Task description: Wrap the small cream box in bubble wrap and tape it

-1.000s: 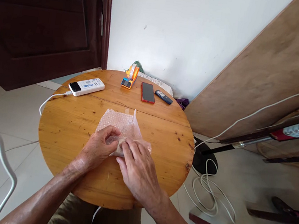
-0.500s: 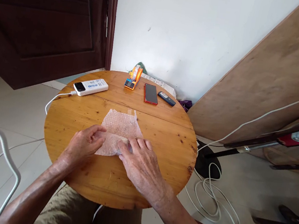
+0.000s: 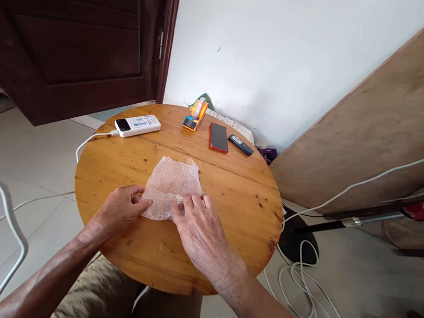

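Note:
A sheet of pinkish, see-through bubble wrap lies on the round wooden table, its near part folded over. Something small seems to be under the fold by my right fingers, but I cannot make out what it is. My left hand pinches the wrap's near left edge between thumb and fingers. On the right side, my right hand has its fingers curled over the folded part, thumb pressed against it. A bit of clear tape shows at the wrap's far edge.
Toward the back of the table are a white power bank with a cable, an orange tape dispenser, a red-edged phone and a dark handheld device. A white wall stands behind; coiled cable lies on the floor at right.
My left fingers have closed in on the wrap's left edge. The folded part looks flatter under my right hand, whose fingers are more curled. The whole view has shifted slightly.

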`<state>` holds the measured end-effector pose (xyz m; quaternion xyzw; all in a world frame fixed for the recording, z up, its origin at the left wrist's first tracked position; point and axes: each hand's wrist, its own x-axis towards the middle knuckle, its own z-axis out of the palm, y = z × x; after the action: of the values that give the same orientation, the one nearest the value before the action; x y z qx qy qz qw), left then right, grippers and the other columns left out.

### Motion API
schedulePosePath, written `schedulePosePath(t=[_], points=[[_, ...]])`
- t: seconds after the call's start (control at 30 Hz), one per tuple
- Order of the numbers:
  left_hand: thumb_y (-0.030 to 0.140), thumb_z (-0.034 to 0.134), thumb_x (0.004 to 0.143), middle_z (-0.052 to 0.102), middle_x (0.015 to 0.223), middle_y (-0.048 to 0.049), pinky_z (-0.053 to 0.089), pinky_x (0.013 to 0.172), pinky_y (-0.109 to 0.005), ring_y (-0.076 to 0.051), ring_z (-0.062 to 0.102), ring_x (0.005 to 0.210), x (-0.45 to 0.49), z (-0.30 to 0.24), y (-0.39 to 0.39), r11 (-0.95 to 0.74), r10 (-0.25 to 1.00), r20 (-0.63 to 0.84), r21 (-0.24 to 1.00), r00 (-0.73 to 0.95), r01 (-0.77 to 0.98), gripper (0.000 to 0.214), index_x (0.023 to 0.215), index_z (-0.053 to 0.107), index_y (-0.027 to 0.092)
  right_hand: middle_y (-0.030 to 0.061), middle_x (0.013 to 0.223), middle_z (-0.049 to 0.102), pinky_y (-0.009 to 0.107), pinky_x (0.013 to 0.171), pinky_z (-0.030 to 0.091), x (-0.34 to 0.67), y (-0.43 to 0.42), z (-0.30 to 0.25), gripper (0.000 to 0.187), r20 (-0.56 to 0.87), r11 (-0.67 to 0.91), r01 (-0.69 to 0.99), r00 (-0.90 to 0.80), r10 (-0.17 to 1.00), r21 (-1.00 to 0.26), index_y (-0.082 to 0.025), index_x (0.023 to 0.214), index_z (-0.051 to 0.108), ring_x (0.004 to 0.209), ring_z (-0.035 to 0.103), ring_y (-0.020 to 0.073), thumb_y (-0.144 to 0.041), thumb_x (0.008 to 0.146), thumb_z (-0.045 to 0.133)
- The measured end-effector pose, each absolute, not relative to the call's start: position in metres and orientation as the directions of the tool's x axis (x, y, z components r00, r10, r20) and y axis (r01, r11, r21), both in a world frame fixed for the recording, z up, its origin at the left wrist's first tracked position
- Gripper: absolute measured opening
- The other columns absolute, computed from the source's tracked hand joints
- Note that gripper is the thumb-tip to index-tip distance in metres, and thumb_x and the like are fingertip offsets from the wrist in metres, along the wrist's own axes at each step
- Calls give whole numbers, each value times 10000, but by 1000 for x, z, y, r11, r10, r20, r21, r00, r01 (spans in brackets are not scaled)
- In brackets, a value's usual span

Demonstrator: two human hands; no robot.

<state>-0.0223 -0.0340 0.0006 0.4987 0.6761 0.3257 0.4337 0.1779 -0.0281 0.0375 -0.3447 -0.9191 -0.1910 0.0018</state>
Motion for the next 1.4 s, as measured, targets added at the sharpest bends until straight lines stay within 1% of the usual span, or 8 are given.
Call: schedulePosePath(t=[0.17,0.37,0.57,0.7,0.87,1.0,1.17,1.4], points=[[396,648,619,562,517,63,340,388,-195,-79,458,389,-4,10,-29,344,934,-334,937,-126,61,259,728,578,172,108,884,627,403,730,411,178,-26,38,274,138,721,618,-781,609,313,-132,1092,600,841,554,270,-56,843,512],[355,648,639,563,490,50,344,398,-192,-77,448,393,24,10,-21,280,959,-280,960,-34,-22,206,694,568,172,87,887,653,394,800,389,183,-23,36,322,240,715,675,-736,634,183,-126,1191,541,842,562,250,-93,871,550],[275,557,676,584,568,19,379,512,-225,-125,517,542,33,23,-25,130,987,-153,948,57,290,141,703,650,172,101,964,702,417,866,360,185,-20,30,600,319,686,727,-651,689,4,-118,1417,365,902,580,264,-131,868,606],[183,488,692,584,602,8,369,566,-246,-140,508,590,31,34,-27,-62,973,-62,859,222,509,171,666,657,179,109,971,711,418,861,375,192,-18,37,573,280,683,725,-640,716,-88,-135,1408,399,924,575,271,-173,876,609],[161,506,790,646,754,-30,414,640,-286,-176,580,687,34,22,-30,-186,981,78,638,178,747,214,789,716,201,113,1171,675,440,916,415,222,-23,43,488,332,596,756,-508,795,-271,-191,1322,480,1064,586,284,-195,854,621],[208,516,876,647,926,-63,481,756,-325,-222,621,894,34,8,-33,-333,938,267,502,222,799,207,853,721,221,103,1159,666,428,901,479,243,-31,32,321,352,464,773,-330,876,-431,-204,1203,543,1070,616,261,-223,883,555],[193,542,886,654,1030,-65,517,849,-341,-218,606,969,30,-2,-32,-460,864,416,427,282,779,152,897,691,219,51,964,686,280,634,499,248,-34,19,184,176,263,726,-196,965,-635,-211,1055,585,862,651,195,-276,887,547],[164,567,869,654,1118,-111,537,906,-407,-260,602,1043,30,-12,-30,-518,819,494,419,291,746,161,997,664,178,-19,691,628,274,639,437,240,-31,25,60,178,264,716,-196,964,-646,-221,788,612,631,570,143,-238,839,586]])
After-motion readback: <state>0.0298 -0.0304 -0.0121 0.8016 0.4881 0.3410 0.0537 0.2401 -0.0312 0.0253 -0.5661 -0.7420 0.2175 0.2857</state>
